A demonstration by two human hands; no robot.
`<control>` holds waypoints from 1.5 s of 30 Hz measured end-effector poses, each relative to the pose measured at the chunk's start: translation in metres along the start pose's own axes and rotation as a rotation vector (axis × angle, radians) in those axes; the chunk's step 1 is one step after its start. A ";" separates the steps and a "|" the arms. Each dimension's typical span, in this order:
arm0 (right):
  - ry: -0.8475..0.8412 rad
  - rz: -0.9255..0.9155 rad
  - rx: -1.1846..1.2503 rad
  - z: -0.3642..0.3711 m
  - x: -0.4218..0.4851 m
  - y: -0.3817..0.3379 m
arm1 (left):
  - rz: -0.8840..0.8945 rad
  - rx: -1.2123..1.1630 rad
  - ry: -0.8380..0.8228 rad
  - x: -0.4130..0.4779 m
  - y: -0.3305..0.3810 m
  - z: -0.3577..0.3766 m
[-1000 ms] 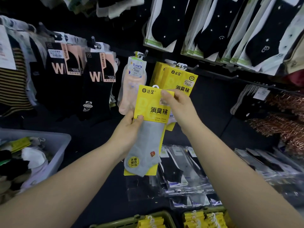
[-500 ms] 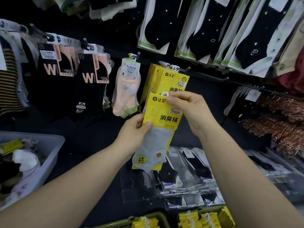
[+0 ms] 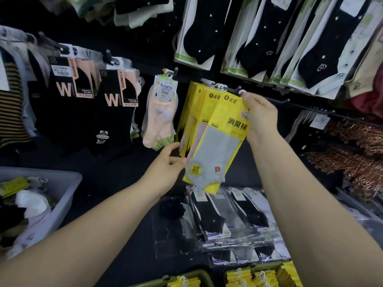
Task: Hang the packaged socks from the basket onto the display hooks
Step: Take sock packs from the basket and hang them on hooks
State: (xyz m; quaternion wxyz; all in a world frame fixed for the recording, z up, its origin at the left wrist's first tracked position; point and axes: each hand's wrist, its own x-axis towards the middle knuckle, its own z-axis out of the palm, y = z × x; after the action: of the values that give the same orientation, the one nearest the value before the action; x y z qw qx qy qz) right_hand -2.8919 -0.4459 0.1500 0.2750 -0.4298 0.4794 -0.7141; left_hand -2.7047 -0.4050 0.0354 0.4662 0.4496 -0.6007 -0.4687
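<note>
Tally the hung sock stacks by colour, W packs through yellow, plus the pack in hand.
Black W stacks: 2
Pink stack: 1
Yellow stack: 1
Yellow pack, gripped by right hand: 1
Total: 5

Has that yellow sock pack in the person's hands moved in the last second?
Yes. The yellow sock pack rose up and right, now level with the hanging yellow packs.
</note>
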 end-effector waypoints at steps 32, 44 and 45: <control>-0.159 -0.191 -0.650 0.059 0.060 0.066 | -0.208 0.032 0.006 0.000 -0.015 -0.013; -0.490 0.268 -0.498 0.004 -0.088 0.126 | -0.278 0.063 -0.125 -0.043 -0.055 -0.017; -0.525 0.325 -0.501 -0.003 -0.108 0.140 | -0.300 0.079 -0.143 -0.054 -0.065 -0.021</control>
State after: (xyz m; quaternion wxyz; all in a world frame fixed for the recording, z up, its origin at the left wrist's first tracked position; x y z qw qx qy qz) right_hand -2.8456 -0.4114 -0.0173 0.3842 -0.5702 0.6137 -0.3881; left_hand -2.6690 -0.3655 -0.0336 0.3291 0.5178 -0.5764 -0.5397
